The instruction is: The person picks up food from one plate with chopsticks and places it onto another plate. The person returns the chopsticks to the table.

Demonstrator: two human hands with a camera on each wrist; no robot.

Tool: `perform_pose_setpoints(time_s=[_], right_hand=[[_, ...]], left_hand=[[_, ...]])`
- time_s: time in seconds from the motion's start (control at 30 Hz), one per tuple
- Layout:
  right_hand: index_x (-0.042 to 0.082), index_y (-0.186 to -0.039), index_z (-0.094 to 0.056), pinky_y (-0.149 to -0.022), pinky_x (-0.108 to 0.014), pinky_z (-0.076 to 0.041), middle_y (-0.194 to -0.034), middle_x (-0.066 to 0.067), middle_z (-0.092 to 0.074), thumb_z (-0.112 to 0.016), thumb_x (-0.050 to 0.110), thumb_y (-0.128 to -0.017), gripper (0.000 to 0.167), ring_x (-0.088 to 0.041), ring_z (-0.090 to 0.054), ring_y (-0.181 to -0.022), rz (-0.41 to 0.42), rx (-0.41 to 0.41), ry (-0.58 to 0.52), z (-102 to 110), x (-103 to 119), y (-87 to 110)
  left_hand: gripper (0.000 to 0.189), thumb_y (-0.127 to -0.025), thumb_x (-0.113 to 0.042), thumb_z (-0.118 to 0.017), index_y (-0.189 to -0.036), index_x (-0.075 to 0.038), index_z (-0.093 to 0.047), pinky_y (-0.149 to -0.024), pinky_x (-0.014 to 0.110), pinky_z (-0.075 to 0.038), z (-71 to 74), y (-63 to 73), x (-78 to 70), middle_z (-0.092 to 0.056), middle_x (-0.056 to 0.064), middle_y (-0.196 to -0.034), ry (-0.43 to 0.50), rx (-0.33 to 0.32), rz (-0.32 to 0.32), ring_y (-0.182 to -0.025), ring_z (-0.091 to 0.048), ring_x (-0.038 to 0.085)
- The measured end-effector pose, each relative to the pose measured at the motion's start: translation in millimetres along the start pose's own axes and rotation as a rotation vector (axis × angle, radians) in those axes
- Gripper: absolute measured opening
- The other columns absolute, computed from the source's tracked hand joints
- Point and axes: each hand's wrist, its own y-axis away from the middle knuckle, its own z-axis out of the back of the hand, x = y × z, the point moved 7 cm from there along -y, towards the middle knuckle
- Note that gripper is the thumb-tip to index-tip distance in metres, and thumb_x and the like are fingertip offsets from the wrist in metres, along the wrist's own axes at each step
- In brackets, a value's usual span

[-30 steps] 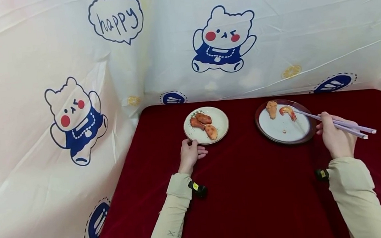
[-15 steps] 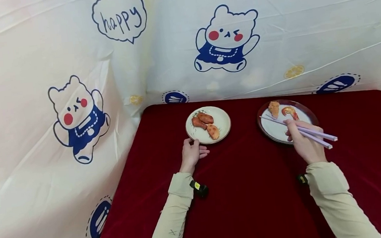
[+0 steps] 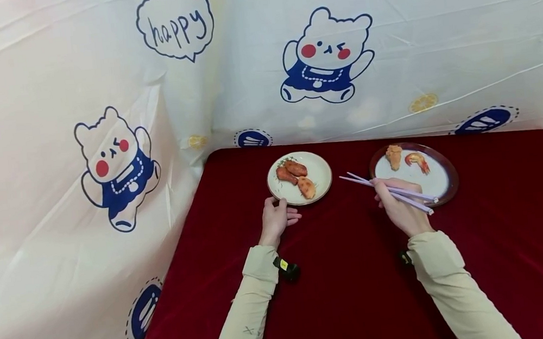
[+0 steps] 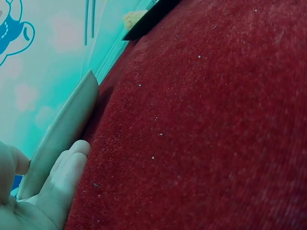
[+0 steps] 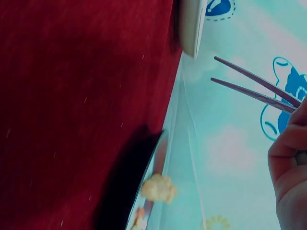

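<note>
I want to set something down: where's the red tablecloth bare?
Bare: the red tablecloth between left sleeve and right sleeve, and right of the brown-rimmed plate. Crowded: between that and the white plate, with chopsticks in the right hand above.

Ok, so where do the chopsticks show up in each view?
Head: chopsticks right of centre, held in the right hand, tips toward the cream plate.
Left wrist: apparently the two thin lines at the top edge, left of centre.
Right wrist: chopsticks at upper right, tips pointing left.
Shared landmark: the cream plate, at left in the left wrist view, at the top edge in the right.
</note>
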Motion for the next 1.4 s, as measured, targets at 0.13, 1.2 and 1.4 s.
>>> perform_pose_setpoints(time_s=[0.13, 1.2, 1.4], right_hand=[[0.009, -0.082, -0.074, -0.047, -0.017, -0.048, -0.07, -0.014, -0.069, -0.061, 0.028, -0.094, 0.026, -0.012, -0.062, -0.054, 0.018, 0.025, -0.004, -11.7, 6.1, -2.1], [0.006, -0.106, -0.074, -0.053, -0.025, -0.052, -0.083, -0.023, -0.069, -0.056, 0.032, -0.096, 0.034, -0.033, -0.067, -0.068, -0.056, 0.285, -0.089, -120.2, 24.1, -16.0], [0.002, -0.108, -0.073, -0.053, -0.022, -0.052, -0.086, -0.025, -0.069, -0.056, 0.029, -0.097, 0.033, -0.026, -0.066, -0.066, -0.031, 0.264, -0.11, -128.5, 22.2, -18.3]], left_hand=[[0.049, -0.103, -0.018, -0.038, -0.146, 0.002, -0.025, -0.082, 0.041, -0.06, 0.3, -0.4, 1.6, -0.065, 0.031, -0.108, 0.008, 0.0, 0.005, -0.094, -0.069, 0.039], [0.046, -0.103, -0.024, -0.041, -0.143, -0.004, -0.03, -0.07, 0.033, -0.062, 2.7, -26.4, 28.8, -0.069, 0.024, -0.098, 0.02, -0.032, -0.019, -0.08, -0.073, 0.027], [0.05, -0.103, -0.02, -0.039, -0.146, 0.001, -0.024, -0.079, 0.043, -0.061, 2.9, -28.5, 27.5, -0.066, 0.031, -0.105, 0.017, -0.005, 0.003, -0.091, -0.07, 0.04]])
